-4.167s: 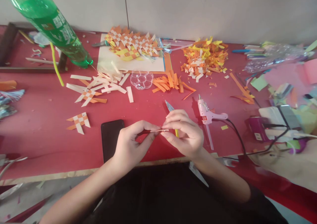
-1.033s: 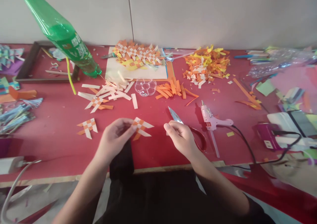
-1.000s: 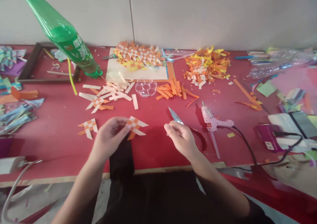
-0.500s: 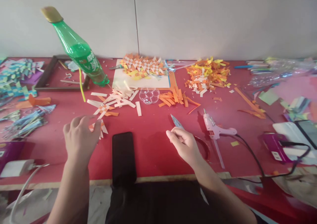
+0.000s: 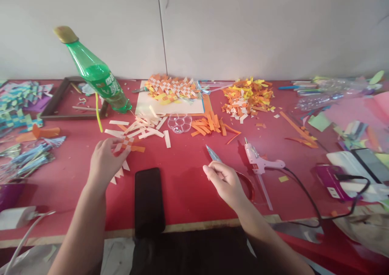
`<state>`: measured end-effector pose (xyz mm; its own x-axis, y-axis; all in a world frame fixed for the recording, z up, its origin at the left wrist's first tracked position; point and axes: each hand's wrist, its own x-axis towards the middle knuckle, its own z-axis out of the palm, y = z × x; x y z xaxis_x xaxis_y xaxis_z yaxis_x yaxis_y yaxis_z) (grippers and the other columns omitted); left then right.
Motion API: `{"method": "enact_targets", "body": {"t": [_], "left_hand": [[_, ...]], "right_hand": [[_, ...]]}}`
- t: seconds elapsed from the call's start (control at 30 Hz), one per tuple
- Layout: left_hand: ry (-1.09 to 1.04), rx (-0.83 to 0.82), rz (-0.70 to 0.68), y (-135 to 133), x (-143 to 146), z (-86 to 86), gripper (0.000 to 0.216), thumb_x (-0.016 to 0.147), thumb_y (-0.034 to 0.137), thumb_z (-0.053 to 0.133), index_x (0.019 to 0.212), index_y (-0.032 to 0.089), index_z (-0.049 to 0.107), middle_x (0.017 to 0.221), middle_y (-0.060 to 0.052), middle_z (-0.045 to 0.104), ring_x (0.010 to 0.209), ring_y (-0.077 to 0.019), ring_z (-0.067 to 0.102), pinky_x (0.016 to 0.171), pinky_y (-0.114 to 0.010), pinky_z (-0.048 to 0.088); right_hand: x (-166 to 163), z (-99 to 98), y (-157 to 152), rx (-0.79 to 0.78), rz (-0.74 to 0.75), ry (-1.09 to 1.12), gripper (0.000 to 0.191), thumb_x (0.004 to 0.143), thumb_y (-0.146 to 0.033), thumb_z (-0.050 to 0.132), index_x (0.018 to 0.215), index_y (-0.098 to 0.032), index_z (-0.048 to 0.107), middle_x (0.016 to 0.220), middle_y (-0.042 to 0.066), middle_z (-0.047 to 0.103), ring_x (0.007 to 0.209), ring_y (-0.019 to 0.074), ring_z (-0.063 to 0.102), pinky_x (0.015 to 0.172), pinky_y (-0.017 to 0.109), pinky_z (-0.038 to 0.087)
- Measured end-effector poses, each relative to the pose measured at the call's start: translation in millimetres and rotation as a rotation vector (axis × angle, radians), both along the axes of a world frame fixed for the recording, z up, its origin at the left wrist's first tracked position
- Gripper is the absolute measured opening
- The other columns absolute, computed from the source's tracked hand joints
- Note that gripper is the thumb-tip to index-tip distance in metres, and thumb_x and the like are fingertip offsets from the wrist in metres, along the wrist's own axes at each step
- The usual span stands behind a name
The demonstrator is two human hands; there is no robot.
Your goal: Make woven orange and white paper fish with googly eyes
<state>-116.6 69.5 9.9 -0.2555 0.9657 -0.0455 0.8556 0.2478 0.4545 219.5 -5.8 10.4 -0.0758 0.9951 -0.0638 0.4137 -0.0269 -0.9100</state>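
My left hand [image 5: 106, 161] reaches over the left side of the table, thumb and fingertips closed on the left end of a small orange-and-white woven paper piece [image 5: 129, 142]. Another paper piece with pale pointed ends [image 5: 121, 172] lies partly hidden below that hand. My right hand [image 5: 225, 182] is curled, thumb against the fingers; whatever it may hold is hidden. Behind it are scissors [image 5: 213, 154] with a pointed metal blade and red handle, partly covered by the hand. A black phone [image 5: 148, 202] lies between my hands at the table's front edge.
Cream strips [image 5: 146, 127], orange strips [image 5: 209, 124] and a clear flower-shaped dish [image 5: 180, 123] lie ahead. A green bottle [image 5: 103, 79] stands left, by a dark frame [image 5: 54, 100]. The pink glue gun [image 5: 258, 159] trails a cord on the right. Folded orange-yellow pieces [image 5: 249, 96] are heaped behind.
My left hand has moved forward and right from above the table onto the woven paper piece, and its fingers have closed there. My right hand has barely moved. The view has shifted slightly.
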Motion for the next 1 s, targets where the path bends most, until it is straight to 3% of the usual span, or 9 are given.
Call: {"method": "enact_targets", "body": {"t": [0.23, 0.33, 0.43, 0.5, 0.57, 0.67, 0.77, 0.83, 1.0], "left_hand": [[-0.266, -0.041, 0.115, -13, -11, 5.7, 0.036, 0.082, 0.040, 0.056, 0.110, 0.018, 0.061, 0.078, -0.003, 0.070, 0.070, -0.0232, 0.070, 0.058, -0.030, 0.052], [-0.282, -0.027, 0.139, -19, -20, 8.8, 0.034, 0.082, 0.041, 0.057, 0.106, 0.018, 0.063, 0.073, -0.003, 0.070, 0.068, -0.0234, 0.069, 0.055, -0.030, 0.050], [-0.232, -0.030, 0.123, -26, -26, 8.7, 0.027, 0.080, 0.038, 0.058, 0.098, 0.018, 0.065, 0.074, -0.007, 0.072, 0.068, -0.0253, 0.069, 0.056, -0.034, 0.051], [-0.154, -0.023, 0.105, -31, -26, 7.8, 0.022, 0.077, 0.034, 0.060, 0.092, 0.018, 0.066, 0.077, -0.009, 0.072, 0.071, -0.0295, 0.070, 0.060, -0.040, 0.053], [-0.031, 0.034, 0.099, -34, -22, 7.9, 0.020, 0.075, 0.033, 0.062, 0.088, 0.018, 0.066, 0.084, -0.013, 0.072, 0.085, -0.0381, 0.069, 0.074, -0.052, 0.052], [0.142, 0.188, 0.080, -34, -9, 10.3, 0.024, 0.082, 0.035, 0.056, 0.096, 0.017, 0.066, 0.105, -0.017, 0.069, 0.116, -0.0462, 0.056, 0.097, -0.066, 0.036], [0.162, 0.255, -0.051, -28, 15, 11.3, 0.026, 0.089, 0.035, 0.049, 0.093, 0.017, 0.067, 0.102, -0.015, 0.071, 0.106, -0.0383, 0.062, 0.097, -0.057, 0.040], [0.117, 0.239, -0.232, -22, 37, 9.4, 0.025, 0.090, 0.035, 0.049, 0.095, 0.019, 0.068, 0.101, -0.011, 0.073, 0.100, -0.0314, 0.065, 0.094, -0.048, 0.046], [-0.008, 0.154, -0.691, -5, 85, -3.1, 0.041, 0.084, 0.016, 0.050, 0.122, 0.023, 0.064, 0.137, -0.005, 0.061, 0.130, -0.0234, 0.051, 0.110, -0.037, 0.039]], "right_hand": [[2, -2.7, 1, 0.079, -0.005, -0.112, 0.040, 0.097, -0.038, 0.048, 0.062, -0.021, 0.038, 0.061, -0.004, 0.040, 0.057, 0.0100, 0.042, 0.056, 0.022, 0.038], [7, -10.8, -2, 0.176, -0.070, -0.228, 0.034, 0.096, -0.035, 0.050, 0.065, -0.021, 0.044, 0.067, -0.001, 0.048, 0.064, 0.0128, 0.048, 0.061, 0.025, 0.041], [15, -22.8, -6, 0.310, -0.164, -0.380, 0.018, 0.090, -0.032, 0.058, 0.075, -0.021, 0.055, 0.085, 0.006, 0.059, 0.083, 0.0205, 0.053, 0.076, 0.034, 0.044], [20, -31.6, -8, 0.381, -0.195, -0.467, 0.007, 0.087, -0.028, 0.060, 0.085, -0.021, 0.060, 0.094, 0.009, 0.062, 0.092, 0.0249, 0.053, 0.084, 0.040, 0.044], [24, -39.3, -11, 0.427, -0.198, -0.530, 0.009, 0.087, -0.023, 0.058, 0.095, -0.020, 0.060, 0.100, 0.010, 0.062, 0.097, 0.0270, 0.053, 0.089, 0.044, 0.043], [25, -46.6, -15, 0.472, -0.184, -0.586, 0.016, 0.089, -0.017, 0.053, 0.104, -0.020, 0.058, 0.103, 0.011, 0.063, 0.099, 0.0271, 0.054, 0.091, 0.045, 0.044], [25, -49.7, -14, 0.504, -0.168, -0.611, 0.018, 0.089, -0.014, 0.051, 0.105, -0.019, 0.057, 0.101, 0.011, 0.062, 0.097, 0.0261, 0.055, 0.088, 0.043, 0.046], [25, -51.0, -8, 0.519, -0.157, -0.616, 0.018, 0.089, -0.013, 0.050, 0.105, -0.019, 0.056, 0.100, 0.011, 0.062, 0.096, 0.0259, 0.055, 0.086, 0.042, 0.047], [28, -53.2, 15, 0.518, -0.122, -0.608, 0.017, 0.090, -0.015, 0.048, 0.104, -0.020, 0.057, 0.098, 0.011, 0.063, 0.096, 0.0262, 0.056, 0.086, 0.043, 0.048]]}}
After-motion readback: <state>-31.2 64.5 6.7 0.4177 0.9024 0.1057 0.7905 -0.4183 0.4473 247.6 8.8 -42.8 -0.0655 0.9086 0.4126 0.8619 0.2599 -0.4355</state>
